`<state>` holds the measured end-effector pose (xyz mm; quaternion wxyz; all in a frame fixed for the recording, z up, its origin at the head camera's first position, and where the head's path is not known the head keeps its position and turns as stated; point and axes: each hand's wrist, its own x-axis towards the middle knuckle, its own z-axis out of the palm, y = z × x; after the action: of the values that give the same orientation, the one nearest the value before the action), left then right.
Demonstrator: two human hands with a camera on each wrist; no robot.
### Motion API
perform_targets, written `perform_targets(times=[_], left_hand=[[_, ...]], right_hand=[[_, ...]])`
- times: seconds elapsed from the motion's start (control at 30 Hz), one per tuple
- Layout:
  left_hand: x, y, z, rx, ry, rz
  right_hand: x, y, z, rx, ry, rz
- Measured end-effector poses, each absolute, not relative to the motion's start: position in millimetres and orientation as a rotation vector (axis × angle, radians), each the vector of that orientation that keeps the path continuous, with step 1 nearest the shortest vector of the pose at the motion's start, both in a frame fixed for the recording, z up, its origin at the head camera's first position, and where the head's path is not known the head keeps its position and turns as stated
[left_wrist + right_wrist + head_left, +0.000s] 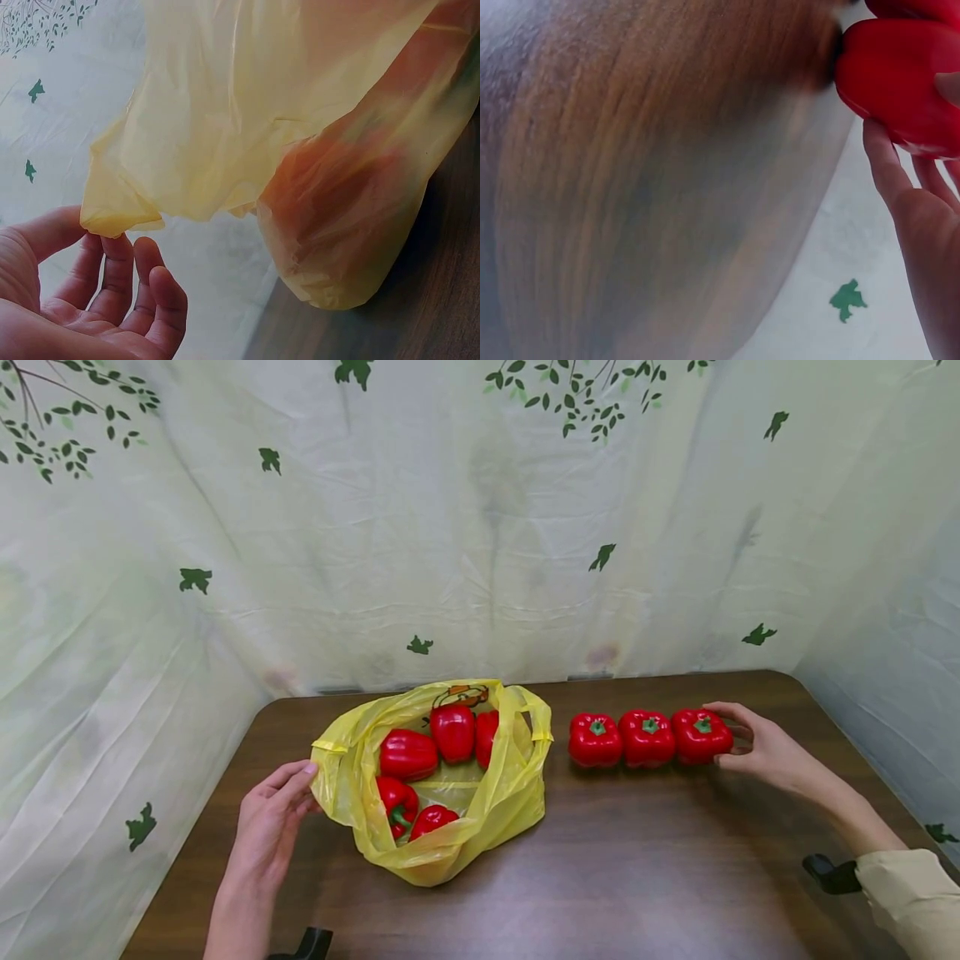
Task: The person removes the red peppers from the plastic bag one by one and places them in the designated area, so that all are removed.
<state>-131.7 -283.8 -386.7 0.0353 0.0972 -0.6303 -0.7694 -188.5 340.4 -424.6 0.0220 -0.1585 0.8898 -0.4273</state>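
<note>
A yellow plastic bag (517, 802) sits on the table with its mouth open and several red bell peppers (408, 754) inside. My left hand (273, 818) pinches the bag's left edge between thumb and fingers; the left wrist view shows the pinched yellow corner (120, 214). Right of the bag, three red bell peppers stand in a row, green stems up: a left one (595, 742), a middle one (647, 739) and a right one (701, 737). With thumb in front and fingers behind, my right hand (761, 743) grips the right-hand pepper, which rests beside the middle one.
The brown wooden table (600, 877) carries everything. A pale curtain (480, 527) with green leaf prints hangs behind it and along both sides. Black straps or mounts show near both wrists, one by the right sleeve (903, 889).
</note>
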Motion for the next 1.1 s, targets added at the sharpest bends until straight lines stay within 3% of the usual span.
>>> perform_targets(times=[0.53, 1.1], left_hand=[[-131.5, -283.9, -386.1, 0.311, -1.952, -2.354], [-129.8, -283.5, -383.9, 0.302, -1.943, -2.363]], right_hand=[[-188.4, 341.9, -435.0, -0.51, 2.756, -1.4], [-168.2, 325.2, -404.4, -0.566, 3.085, -1.257]])
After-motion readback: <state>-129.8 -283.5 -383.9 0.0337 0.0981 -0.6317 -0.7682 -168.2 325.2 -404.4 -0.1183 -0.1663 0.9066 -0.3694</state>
